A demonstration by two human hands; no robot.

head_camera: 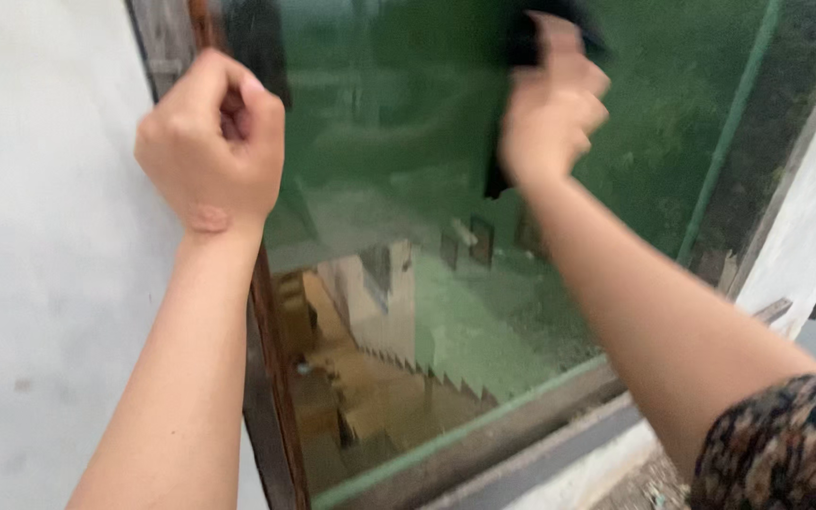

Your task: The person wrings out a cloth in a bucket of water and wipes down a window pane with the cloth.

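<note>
Grip, right hand [552, 111]: fingers curled around a dark cloth [533, 38], which we press flat against the green-tinted window pane [399, 142] near the pane's upper edge. A corner of the cloth hangs down past our wrist on the inner side; the hand is somewhat blurred, so finer finger placement cannot be told.

Grip, left hand [212, 137]: closed into a fist at the pane's left edge, over the brown window frame [271, 378]. We cannot tell whether the fist holds the frame or only rests against it; nothing shows inside it.

Item, cloth: black or very dark, crumpled, partly cut off by the top of the view, touching the glass under our right palm.

Item, pane: large, green, reflective. It shows a mirrored building with a stepped edge in the lower middle and foliage toward the right side. A thin green strip [724, 142] runs down the pane near its right edge, and another runs along its bottom edge.

Item, frame: rusty brown along the left edge, grey sill [531, 463] along the bottom.

Surroundings: pale plastered wall [40, 283] left of the frame; a second pale wall [809, 227] beyond the right edge. Our right arm wears a dark patterned sleeve [786, 444] at the lower right corner; the left forearm is bare.
</note>
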